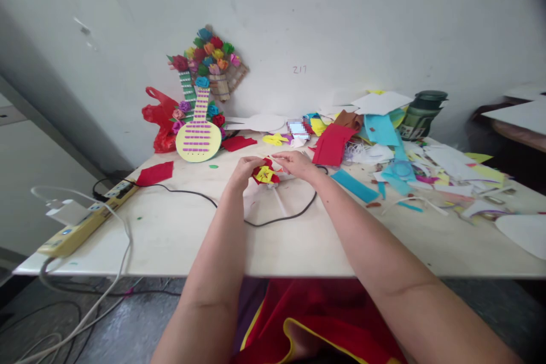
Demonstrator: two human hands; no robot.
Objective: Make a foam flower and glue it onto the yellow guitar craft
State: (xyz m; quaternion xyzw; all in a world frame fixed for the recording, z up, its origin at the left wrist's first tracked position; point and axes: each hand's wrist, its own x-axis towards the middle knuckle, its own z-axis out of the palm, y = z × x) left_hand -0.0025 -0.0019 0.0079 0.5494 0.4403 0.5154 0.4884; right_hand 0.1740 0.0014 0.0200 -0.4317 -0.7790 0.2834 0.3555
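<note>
Near the middle of the table is a red and yellow paper flower (pixel 265 173), held up between my two hands. My left hand (pixel 247 172) grips the flower's left edge with its fingers closed. My right hand (pixel 295 164) is at the flower's upper right side, fingers pressed together around something I cannot make out. Below the flower, a pale stick-like thing (pixel 279 202) slants down over the white table (pixel 294 244), with a black cable (pixel 273 222) curving around it.
A yellow paper guitar (pixel 198 141) with paper flowers stands at the back left. A yellow power strip (pixel 81 230) with a white charger (pixel 70 212) lies at the left edge. Red paper (pixel 333 145), blue strips (pixel 354 185), scraps and a green bottle (pixel 420 115) are on the right.
</note>
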